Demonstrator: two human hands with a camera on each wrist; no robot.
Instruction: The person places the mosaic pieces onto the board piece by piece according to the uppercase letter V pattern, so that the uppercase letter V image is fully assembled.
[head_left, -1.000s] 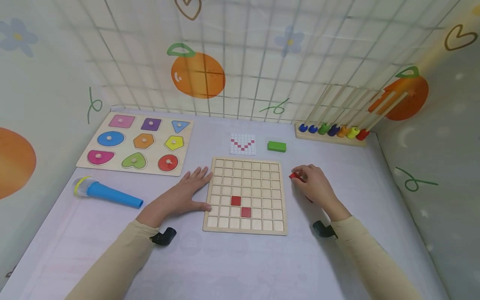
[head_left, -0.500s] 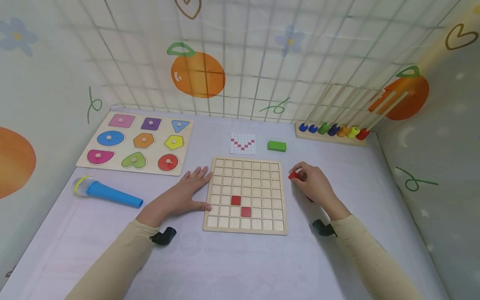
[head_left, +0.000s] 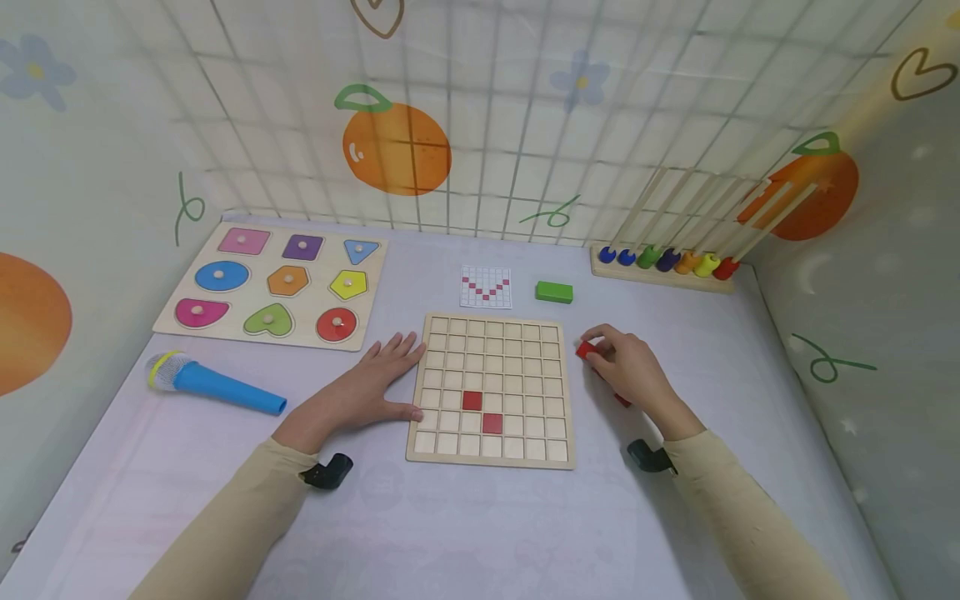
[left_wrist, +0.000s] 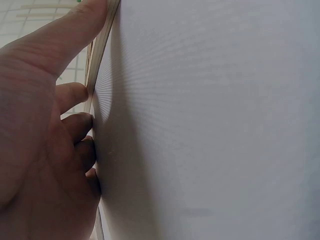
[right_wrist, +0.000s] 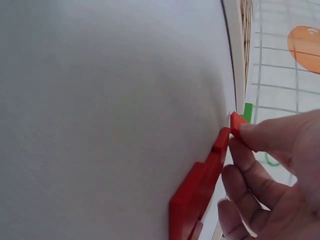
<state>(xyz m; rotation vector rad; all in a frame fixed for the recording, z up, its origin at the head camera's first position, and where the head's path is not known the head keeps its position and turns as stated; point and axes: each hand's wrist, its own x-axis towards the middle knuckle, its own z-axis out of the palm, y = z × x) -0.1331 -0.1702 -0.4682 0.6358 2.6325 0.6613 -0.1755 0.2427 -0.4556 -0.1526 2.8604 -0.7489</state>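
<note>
A square wooden grid board (head_left: 525,363) lies in front of me in the head view, with two red square tiles set in its lower cells, diagonal to each other. At its left side my left hand (head_left: 360,396) rests with fingers spread, thumb and fingertips against the edge. To the right of the board, my right hand (head_left: 633,371) pinches a red tile (right_wrist: 236,123) between thumb and finger. More red tiles (right_wrist: 195,195) lie in a line on the table under that hand, partly hidden by it in the head view.
Beyond the board lie a small card (head_left: 486,302) with a red V pattern and a green block (head_left: 554,292). A shape puzzle (head_left: 303,340) and a blue toy microphone (head_left: 228,390) are at left. A bead stand (head_left: 660,281) with upright rods stands at back right.
The right hand's fingers have shifted slightly, and the pinched red tile has moved a little away and to the left. More of the red tiles behind it shows. The left hand stays still.
</note>
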